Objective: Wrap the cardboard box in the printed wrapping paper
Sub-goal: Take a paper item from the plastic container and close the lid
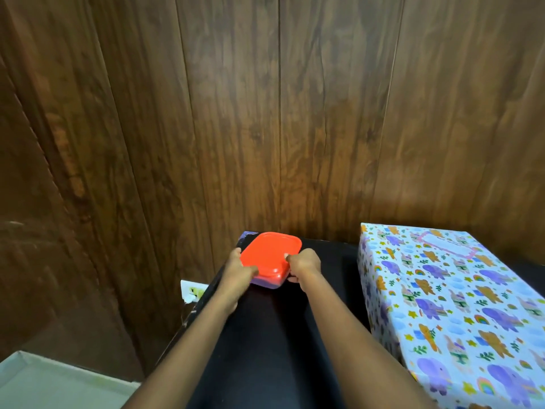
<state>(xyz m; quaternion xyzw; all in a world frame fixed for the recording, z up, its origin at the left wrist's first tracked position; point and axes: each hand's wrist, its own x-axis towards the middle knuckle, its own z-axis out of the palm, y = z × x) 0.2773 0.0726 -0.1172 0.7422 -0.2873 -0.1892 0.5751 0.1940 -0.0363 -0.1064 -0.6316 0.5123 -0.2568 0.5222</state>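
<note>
Both arms reach forward to 12 o'clock along the black worktop (265, 335). The left hand (239, 268) and right hand (303, 265) hold a small container (267, 282) with a red-orange lid (269, 252) and a purplish base, at the far end of the worktop close to the wall.

Left hand: fingers curled round the lid's 9 o'clock edge, thumb lying on the lid's near corner, so it is gripping. Right hand: fingers curled at the 3 o'clock edge, one fingertip on top of the lid and the thumb lower against the side, pinching the container. Something dark sticks out behind the lid at 11 o'clock (cannot tell what).

The cardboard box (448, 305) sits on the worktop at 3 to 5 o'clock of the container, well apart from both hands. Printed wrapping paper (472, 335) covers all its visible faces: white with purple elephants, orange bears, rainbows and stars, plus a pink-framed label panel on the far end of the top. Its near end runs out of frame.

A dark wood-panel wall (236, 113) fills the background. A white wall socket (191, 290) sits low at 9 o'clock of the left forearm. A pale tray (44, 382) (or box lid, unclear) shows at 7 o'clock in the frame corner.
</note>
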